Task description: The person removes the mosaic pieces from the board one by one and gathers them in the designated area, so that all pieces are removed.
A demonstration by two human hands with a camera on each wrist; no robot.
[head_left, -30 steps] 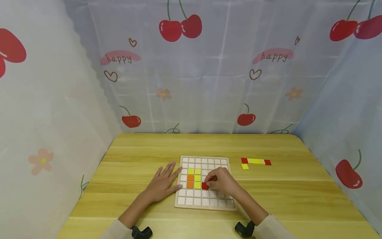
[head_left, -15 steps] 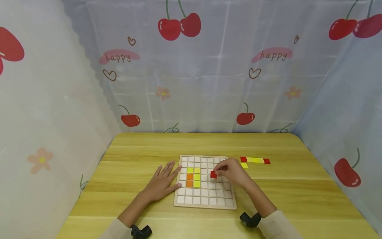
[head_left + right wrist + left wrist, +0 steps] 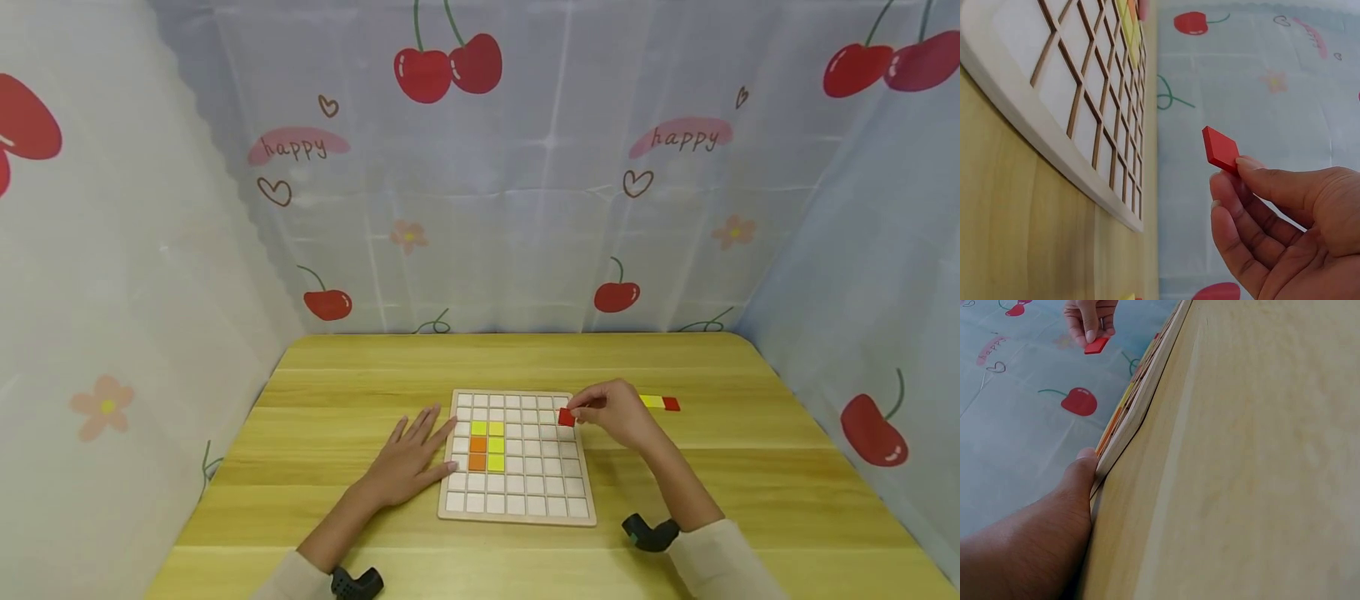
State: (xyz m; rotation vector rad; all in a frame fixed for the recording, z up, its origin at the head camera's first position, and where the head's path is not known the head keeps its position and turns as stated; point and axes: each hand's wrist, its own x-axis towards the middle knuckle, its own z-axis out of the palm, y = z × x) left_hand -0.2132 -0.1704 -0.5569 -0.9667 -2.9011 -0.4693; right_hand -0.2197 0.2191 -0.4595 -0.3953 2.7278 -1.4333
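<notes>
A wooden grid board (image 3: 517,523) with white square cells lies on the table. Toward its left side sit yellow tiles (image 3: 496,445) and two orange tiles (image 3: 477,453), grouped together. My left hand (image 3: 408,462) lies flat with spread fingers, its fingertips and thumb at the board's left edge. Between thumb and fingertips of my right hand (image 3: 618,414) is a red square tile (image 3: 1220,149), pinched by one corner. In the head view this tile overlaps the board's upper right corner; the right wrist view shows it raised above the board.
Right of the board, yellow tiles (image 3: 652,402) and a red tile (image 3: 672,404) lie in a row on the wooden table (image 3: 360,367), partly hidden behind the right hand. A cherry-print curtain (image 3: 525,250) closes off the back and both sides.
My right hand has lifted the red tile from a cell right of the yellow tiles and carried it up and right, to the board's far corner. The left hand has stayed put.
</notes>
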